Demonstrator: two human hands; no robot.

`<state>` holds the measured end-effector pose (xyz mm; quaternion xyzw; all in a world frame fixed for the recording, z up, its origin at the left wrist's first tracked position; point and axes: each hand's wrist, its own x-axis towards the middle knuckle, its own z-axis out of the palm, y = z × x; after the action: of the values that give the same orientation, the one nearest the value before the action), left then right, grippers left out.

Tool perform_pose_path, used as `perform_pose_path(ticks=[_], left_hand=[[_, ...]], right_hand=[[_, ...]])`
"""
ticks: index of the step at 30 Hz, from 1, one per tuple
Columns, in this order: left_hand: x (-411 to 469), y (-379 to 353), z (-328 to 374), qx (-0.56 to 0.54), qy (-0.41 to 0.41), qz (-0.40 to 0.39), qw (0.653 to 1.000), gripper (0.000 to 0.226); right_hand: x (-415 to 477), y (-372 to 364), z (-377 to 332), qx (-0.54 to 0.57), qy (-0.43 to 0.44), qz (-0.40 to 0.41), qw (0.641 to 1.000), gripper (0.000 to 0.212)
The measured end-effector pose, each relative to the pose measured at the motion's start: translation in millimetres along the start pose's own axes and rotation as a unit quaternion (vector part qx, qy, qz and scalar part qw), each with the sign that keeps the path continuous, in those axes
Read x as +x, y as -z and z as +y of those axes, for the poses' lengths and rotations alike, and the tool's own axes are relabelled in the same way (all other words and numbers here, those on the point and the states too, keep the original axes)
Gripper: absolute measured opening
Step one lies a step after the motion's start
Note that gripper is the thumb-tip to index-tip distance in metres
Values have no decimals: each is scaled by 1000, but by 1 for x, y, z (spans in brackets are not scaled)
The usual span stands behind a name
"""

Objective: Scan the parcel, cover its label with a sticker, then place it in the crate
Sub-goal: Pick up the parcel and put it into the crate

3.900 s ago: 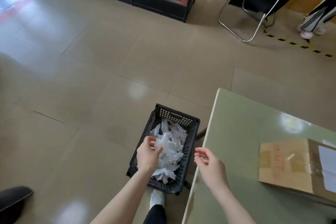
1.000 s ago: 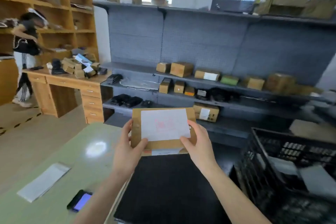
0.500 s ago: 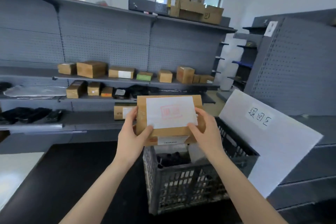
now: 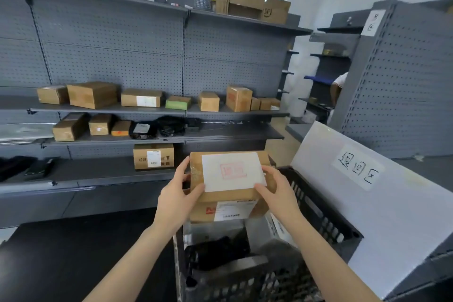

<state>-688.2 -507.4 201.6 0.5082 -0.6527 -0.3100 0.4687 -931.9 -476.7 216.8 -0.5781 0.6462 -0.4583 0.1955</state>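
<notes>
I hold a brown cardboard parcel (image 4: 226, 197) with both hands over the black plastic crate (image 4: 316, 206). A white sticker (image 4: 232, 171) with a red stamp covers its top face. A second printed label (image 4: 234, 211) shows on the side facing me. My left hand (image 4: 177, 197) grips the parcel's left edge and my right hand (image 4: 275, 191) grips its right edge. Inside the crate lie a black bag (image 4: 215, 252) and grey packets.
A white board (image 4: 367, 203) with handwritten characters leans against the crate's right side. Grey pegboard shelves (image 4: 147, 110) behind hold several cardboard boxes. A black tabletop (image 4: 73, 252) lies at the lower left. Another person's arm (image 4: 337, 88) shows past the right shelving.
I have turned right from the green table and trash basket to the crate. The parcel is now lower and directly over the crate's opening.
</notes>
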Motion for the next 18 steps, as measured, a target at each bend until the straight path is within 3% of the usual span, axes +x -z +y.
perform_pose_path(ticks=[8, 13, 18], left_hand=[[62, -17, -66, 120, 50, -70, 989, 77], [56, -36, -92, 322, 49, -94, 941, 73], [53, -40, -97, 383, 53, -67, 920, 69]], right_hand=[[63, -56, 58, -40, -66, -71, 994, 46], [62, -78, 85, -61, -88, -108, 988, 48], [65, -86, 89, -76, -84, -103, 988, 49]])
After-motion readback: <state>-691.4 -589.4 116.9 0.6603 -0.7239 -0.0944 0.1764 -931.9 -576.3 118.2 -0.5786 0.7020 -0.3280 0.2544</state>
